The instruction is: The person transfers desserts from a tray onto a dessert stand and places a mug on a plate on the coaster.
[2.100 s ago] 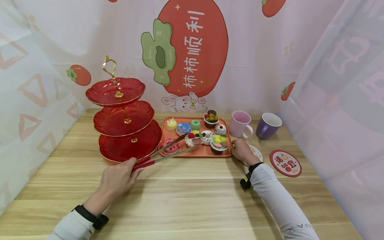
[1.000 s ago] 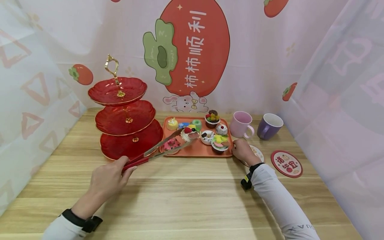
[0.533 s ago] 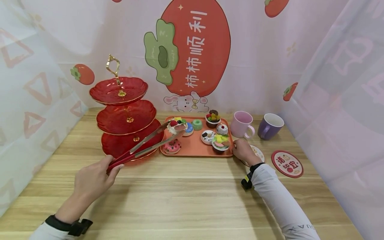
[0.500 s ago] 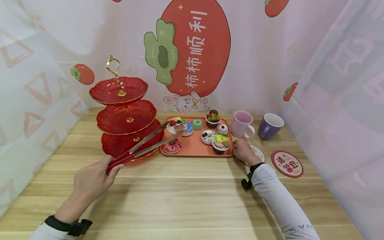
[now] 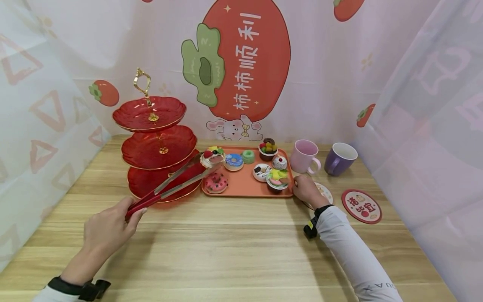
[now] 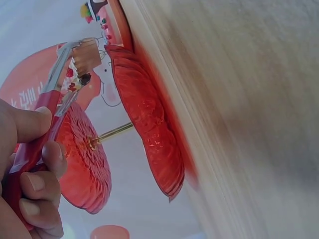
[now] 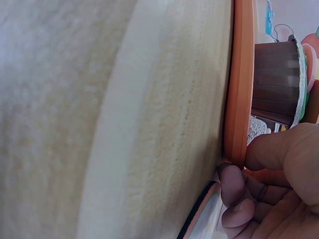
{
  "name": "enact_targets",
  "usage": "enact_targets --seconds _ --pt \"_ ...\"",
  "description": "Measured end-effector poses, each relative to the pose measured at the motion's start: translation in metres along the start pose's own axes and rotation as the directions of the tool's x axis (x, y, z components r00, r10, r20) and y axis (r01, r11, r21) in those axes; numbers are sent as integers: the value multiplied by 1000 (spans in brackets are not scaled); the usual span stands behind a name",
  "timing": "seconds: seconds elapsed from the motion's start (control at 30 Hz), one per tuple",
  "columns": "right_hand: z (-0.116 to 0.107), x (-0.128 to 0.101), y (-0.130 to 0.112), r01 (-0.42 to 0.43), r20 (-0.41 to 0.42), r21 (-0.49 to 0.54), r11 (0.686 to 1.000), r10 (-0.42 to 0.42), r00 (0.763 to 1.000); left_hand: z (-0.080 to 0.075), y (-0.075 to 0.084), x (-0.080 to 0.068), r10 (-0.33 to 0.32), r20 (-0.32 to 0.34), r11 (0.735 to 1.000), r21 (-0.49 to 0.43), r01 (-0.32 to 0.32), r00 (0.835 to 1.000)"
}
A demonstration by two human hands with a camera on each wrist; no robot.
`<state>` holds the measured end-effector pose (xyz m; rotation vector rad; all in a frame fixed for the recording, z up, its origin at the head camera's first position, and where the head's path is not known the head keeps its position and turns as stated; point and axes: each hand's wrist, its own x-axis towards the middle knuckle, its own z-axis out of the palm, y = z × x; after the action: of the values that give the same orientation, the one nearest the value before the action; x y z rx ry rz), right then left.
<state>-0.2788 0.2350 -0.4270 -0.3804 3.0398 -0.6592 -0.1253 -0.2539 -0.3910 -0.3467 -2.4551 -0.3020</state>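
Since half a second ago, left hand and red-handled tongs have drawn leftward, carrying the fruit-topped cupcake off the orange tray's left edge toward the three-tier red cake stand. Lower left of frame: left hand, fingers curled round the tong handles, blades pinched on the cupcake, held aloft just right of the stand's middle tier. Lower right: right hand, fingers bent, thumb and fingertips gripping the tray's near right corner, partly over a round coaster. Right of it: second coaster, red-rimmed. Centre, on tray: pink donut, blue donut, green donut, and four further small cakes. Behind tray's right end: pink mug, purple mug. Far centre: persimmon backdrop.
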Motion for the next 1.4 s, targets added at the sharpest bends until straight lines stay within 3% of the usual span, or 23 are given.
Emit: enact_targets --seconds 0.3,0.53,0.83,1.0,1.23,1.4 --pt "3 -1 6 104 -36 58 993 -102 994 0 -5 -5 -33 -8 999 8 33 999" --pt "2 1 2 28 1 42 999 -28 1000 -2 -9 -9 -83 21 996 27 82 996" --pt "-1 0 -3 -10 10 -7 1000 10 1000 -5 -13 -12 -188 74 981 54 184 979" --pt "-3 -1 -2 -9 9 7 1000 9 1000 -6 -14 -15 -227 99 973 67 222 969" --pt "0 0 1 57 -45 -17 998 -58 997 -7 -14 -17 -242 111 969 72 235 964" --pt "1 0 1 41 -25 -20 999 -42 999 -9 -15 -19 -269 150 963 77 260 951"
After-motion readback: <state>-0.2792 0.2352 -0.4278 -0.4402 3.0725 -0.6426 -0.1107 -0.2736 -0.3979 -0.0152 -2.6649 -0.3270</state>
